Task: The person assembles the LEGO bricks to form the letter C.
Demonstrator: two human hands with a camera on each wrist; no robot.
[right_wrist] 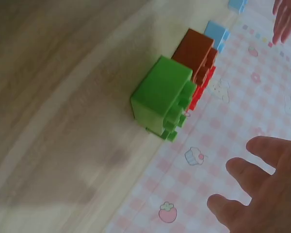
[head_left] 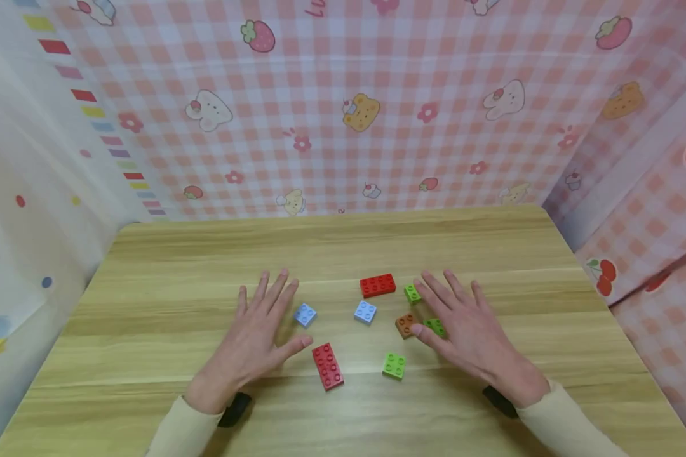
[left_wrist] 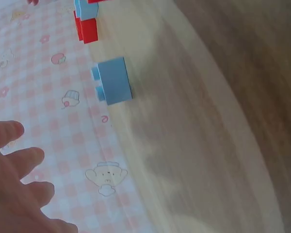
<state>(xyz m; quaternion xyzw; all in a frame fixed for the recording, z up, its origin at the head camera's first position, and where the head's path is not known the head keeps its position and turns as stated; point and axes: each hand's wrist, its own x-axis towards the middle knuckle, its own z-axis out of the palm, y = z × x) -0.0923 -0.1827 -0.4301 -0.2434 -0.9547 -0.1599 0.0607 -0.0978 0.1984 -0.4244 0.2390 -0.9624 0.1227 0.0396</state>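
- Pink gingham cloth (head_left: 457, 152) fills the upper frame, printed with fruit and animals; pale wood-grain tabletop (head_left: 206, 254) below, looks smooth.
- Your left hand (head_left: 251, 339), centre-left: fingers straight, spread, pinching nothing. First blue block (head_left: 305, 315) just beside the fingers; lower red block (head_left: 328, 366) near the thumb.
- Your right hand (head_left: 471, 333), centre-right: fingers spread too, nothing held. Upper green block (head_left: 412, 294) by the index fingertip, half-covered green block (head_left: 434, 327) under the hand, brown block (head_left: 405, 325) at the thumb tip; can't tell contact there.
- Middle of frame: upper red block (head_left: 377, 285), second blue block (head_left: 365, 311) below it, lower green block (head_left: 394, 366) lower still.
- Shapes: boxy, flat-sided, round studs; red ones oblong, both blues squarish. Looks like hard plastic, slight shine.
- Handling, judged: light, stiff, hardly fragile, maybe a bit slick on flat walls.
- Best hold: pinch opposite side walls, thumb against index; you'd keep fingertips off the studs.
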